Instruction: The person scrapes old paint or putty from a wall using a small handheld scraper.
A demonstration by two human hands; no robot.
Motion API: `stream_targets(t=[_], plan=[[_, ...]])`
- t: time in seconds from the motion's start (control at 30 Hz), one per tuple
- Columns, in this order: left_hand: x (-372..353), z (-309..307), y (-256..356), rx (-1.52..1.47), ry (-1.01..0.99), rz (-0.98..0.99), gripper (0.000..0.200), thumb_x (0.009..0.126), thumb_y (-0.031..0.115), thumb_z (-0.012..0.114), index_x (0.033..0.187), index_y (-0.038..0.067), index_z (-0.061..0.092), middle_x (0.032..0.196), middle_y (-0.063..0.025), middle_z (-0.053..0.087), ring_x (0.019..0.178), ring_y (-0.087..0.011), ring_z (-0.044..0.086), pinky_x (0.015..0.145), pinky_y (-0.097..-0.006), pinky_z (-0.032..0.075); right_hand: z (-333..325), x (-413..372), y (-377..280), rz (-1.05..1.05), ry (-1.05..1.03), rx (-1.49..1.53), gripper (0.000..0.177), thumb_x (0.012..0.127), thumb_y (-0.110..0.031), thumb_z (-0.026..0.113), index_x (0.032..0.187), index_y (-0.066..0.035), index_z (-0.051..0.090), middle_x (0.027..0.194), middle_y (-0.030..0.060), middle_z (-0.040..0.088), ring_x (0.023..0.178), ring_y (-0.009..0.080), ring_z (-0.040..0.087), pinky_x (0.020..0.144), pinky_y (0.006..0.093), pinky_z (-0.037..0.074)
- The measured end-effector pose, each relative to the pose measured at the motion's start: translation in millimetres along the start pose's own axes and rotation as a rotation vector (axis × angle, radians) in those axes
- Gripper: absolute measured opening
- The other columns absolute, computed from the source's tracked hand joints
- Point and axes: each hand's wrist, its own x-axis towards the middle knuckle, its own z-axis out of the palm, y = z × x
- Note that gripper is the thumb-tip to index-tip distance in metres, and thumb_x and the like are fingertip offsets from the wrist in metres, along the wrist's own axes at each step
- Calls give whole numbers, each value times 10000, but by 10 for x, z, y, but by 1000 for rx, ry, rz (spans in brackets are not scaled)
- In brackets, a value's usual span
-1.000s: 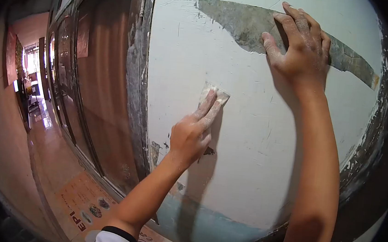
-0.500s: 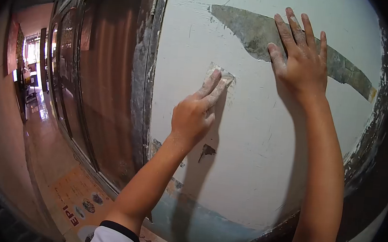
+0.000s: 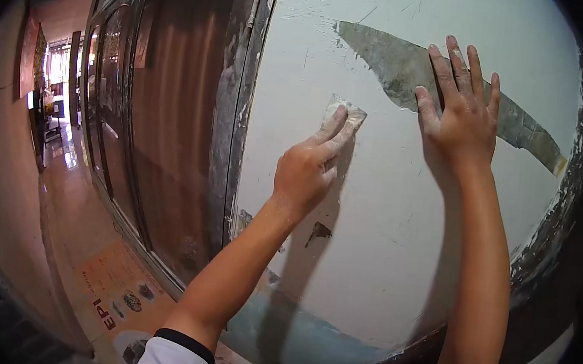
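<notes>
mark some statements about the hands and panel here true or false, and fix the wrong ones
1. The left hand has two fingers on a small flat piece. True.
2. The right hand is clenched in a fist. False: its fingers are spread over the white panel.
3. A grey patch extends to both sides of the right hand. True.
4. The visible sleeve is plain red. False: it is white with a dark band.
</notes>
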Motion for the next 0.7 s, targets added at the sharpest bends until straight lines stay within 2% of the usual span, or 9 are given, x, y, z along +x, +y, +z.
stream_targets(t=[0.1,0.2,0.33,0.37,0.5,0.6,0.63,0.7], plan=[[-243,41,-46,-29,22,54,527,856,-73,645,1353,81,728,1530,-112,604,1136,-329,748,951,-371,599,-6,-19,-17,10,5,11,599,1043,-490,537,1620,-362,442,1725,-79,370,1632,183,230,1346,530,122],[-96,57,-90,-61,23,89,511,852,-70,655,1342,59,729,1529,-104,607,1107,-327,753,930,-376,599,24,-1,9,7,13,6,601,1032,-477,558,1613,-368,450,1719,-88,378,1627,182,242,1351,524,111],[238,-55,74,26,-30,50,541,872,-53,641,1374,134,716,1550,-21,593,1074,-315,754,899,-376,606,-5,-5,-11,17,33,45,602,1010,-478,601,1590,-361,492,1711,-80,399,1619,193,270,1342,534,132],[206,-28,30,17,-5,81,572,880,-40,639,1402,185,704,1560,5,585,1058,-303,758,879,-375,610,-4,-6,2,12,34,48,603,1004,-470,615,1585,-357,501,1709,-78,402,1616,199,277,1338,539,142],[-116,2,-12,46,-51,50,589,876,-32,642,1408,211,706,1571,10,577,1009,-300,764,854,-383,613,56,-25,15,10,50,52,594,995,-459,643,1567,-351,528,1702,-76,417,1611,208,289,1332,546,158],[50,-61,64,72,-110,-3,593,873,-23,642,1408,225,705,1580,19,567,991,-303,764,833,-390,616,37,-24,5,7,62,33,589,992,-474,646,1560,-356,537,1698,-87,421,1609,198,293,1332,540,159],[128,-30,36,73,-44,53,605,868,-11,641,1414,242,700,1585,27,561,972,-306,763,809,-395,616,49,-24,19,6,61,38,587,993,-475,643,1559,-359,538,1698,-92,420,1609,194,294,1333,536,157],[166,-5,48,67,-36,64,605,867,-9,642,1417,239,698,1585,28,561,970,-308,763,803,-397,617,73,-18,54,-8,65,46,581,995,-475,639,1557,-366,539,1699,-97,418,1607,186,297,1334,535,154]])
